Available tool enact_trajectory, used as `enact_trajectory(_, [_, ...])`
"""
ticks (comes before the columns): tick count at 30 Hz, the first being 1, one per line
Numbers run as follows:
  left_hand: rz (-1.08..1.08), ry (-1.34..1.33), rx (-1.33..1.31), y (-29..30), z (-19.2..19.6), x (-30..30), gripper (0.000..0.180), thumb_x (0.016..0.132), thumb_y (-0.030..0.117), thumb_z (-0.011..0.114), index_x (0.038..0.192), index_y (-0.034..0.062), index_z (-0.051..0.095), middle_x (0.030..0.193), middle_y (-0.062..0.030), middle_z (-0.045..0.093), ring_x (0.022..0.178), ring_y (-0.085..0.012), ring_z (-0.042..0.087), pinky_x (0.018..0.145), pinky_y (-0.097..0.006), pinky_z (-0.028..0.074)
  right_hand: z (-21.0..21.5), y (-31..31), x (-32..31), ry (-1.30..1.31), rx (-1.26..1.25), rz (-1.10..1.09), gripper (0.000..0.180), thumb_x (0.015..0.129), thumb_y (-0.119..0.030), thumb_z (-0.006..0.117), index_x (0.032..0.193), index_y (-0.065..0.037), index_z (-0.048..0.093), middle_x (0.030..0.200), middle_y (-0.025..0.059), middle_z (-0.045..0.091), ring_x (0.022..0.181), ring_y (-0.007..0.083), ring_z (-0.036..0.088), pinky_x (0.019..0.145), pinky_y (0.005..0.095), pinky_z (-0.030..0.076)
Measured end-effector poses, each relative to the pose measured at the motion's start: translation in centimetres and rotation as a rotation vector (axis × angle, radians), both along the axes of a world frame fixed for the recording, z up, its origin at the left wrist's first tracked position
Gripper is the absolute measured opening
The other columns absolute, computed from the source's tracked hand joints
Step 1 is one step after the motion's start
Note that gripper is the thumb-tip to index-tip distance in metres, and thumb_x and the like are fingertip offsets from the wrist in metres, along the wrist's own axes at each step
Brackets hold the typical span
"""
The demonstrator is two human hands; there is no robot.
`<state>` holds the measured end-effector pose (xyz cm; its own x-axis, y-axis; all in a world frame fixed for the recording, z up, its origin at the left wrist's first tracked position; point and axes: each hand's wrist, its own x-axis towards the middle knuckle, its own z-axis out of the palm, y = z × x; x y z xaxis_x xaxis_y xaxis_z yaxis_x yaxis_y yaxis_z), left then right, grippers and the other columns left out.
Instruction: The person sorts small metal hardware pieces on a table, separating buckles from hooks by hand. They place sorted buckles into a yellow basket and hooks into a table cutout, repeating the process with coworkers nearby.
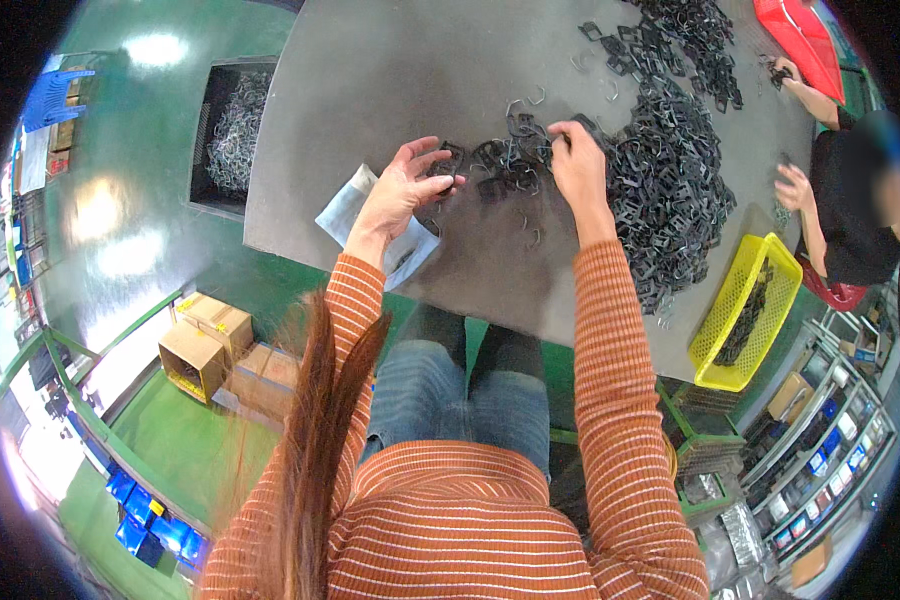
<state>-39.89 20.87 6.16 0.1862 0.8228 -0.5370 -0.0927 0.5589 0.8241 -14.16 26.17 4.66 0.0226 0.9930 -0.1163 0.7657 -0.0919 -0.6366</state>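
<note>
On the grey table, a small cluster of black square-framed parts with pale metal hooks (510, 165) lies between my hands. My left hand (402, 190) is at the cluster's left side, its fingers curled around a small black part (450, 160). At the cluster's right edge, my right hand (579, 170) has its fingertips pinched together; what they hold, if anything, is hidden. A large heap of the same black parts (670, 180) spreads just right of that hand. Beneath my left wrist is a pale blue-grey packet or cloth (413, 255).
A yellow basket (710, 345) with black parts stands at the table's right edge. Across from it, a co-worker (855, 200) reaches in with both hands near a red bin (805, 45). Left of the table, a black crate (210, 190) holds metal pieces. Cardboard boxes (220, 325) sit lower left.
</note>
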Motion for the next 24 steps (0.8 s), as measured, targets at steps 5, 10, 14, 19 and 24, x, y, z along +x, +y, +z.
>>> enact_trajectory(5, [-0.008, -0.231, -0.177, 0.5, 1.7, -1.0, 0.061, 0.077, 0.000, 0.064, 0.131, 0.0041, 0.036, 0.125, -0.0129, 0.048, 0.096, -0.0197, 0.060, 0.081, -0.028, 0.050, 1.9, 4.5, -6.2, -0.533, -0.320, 0.096, 0.049, 0.077, -0.043, 0.066, 0.107, -0.006, 0.061, 0.103, 0.0142, 0.063, 0.101, 0.0315, 0.060, 0.083, 0.0421, 0.049])
enact_trajectory(10, [0.010, -0.160, -0.139, 0.7, 1.5, -1.7, 0.061, 0.076, 0.003, 0.067, 0.130, 0.0030, 0.038, 0.114, -0.0101, 0.057, 0.093, -0.0165, 0.061, 0.079, -0.027, 0.051, 2.7, 4.5, -5.2, 0.115, -0.456, 0.112, 0.034, 0.071, -0.031, 0.071, 0.095, -0.007, 0.068, 0.091, 0.0135, 0.067, 0.088, 0.0251, 0.064, 0.077, 0.0361, 0.049])
enact_trajectory(14, [-0.108, 0.099, -0.147, 0.9, -0.2, -1.9, 0.045, 0.076, 0.002, 0.065, 0.118, -0.0004, 0.049, 0.107, -0.0102, 0.060, 0.083, -0.0163, 0.063, 0.069, -0.027, 0.053, 2.0, 2.6, -1.2, 0.143, -0.314, -0.049, 0.029, 0.071, -0.026, 0.071, 0.093, -0.007, 0.069, 0.068, 0.0068, 0.063, 0.056, 0.0124, 0.059, 0.056, 0.0279, 0.046])
enact_trajectory(19, [-0.005, 0.442, -0.004, 1.0, 0.3, -0.3, 0.022, 0.080, 0.004, 0.062, 0.101, 0.0003, 0.059, 0.092, -0.0081, 0.063, 0.078, -0.0145, 0.063, 0.067, -0.026, 0.052, 3.6, 0.0, 1.9, 0.155, -0.340, -0.263, 0.024, 0.072, -0.023, 0.072, 0.091, -0.008, 0.071, 0.066, 0.0031, 0.063, 0.050, 0.0097, 0.054, 0.050, 0.0255, 0.043])
enact_trajectory(24, [-0.062, 0.217, -0.082, 2.0, -0.6, -1.4, 0.018, 0.079, 0.002, 0.063, 0.096, -0.0004, 0.061, 0.087, -0.0074, 0.064, 0.074, -0.0134, 0.064, 0.064, -0.024, 0.051, 4.7, -1.6, 5.2, 0.510, -0.421, -0.454, 0.027, 0.073, -0.025, 0.073, 0.088, -0.003, 0.071, 0.061, -0.0026, 0.057, 0.049, 0.0061, 0.043, 0.047, 0.0230, 0.033])
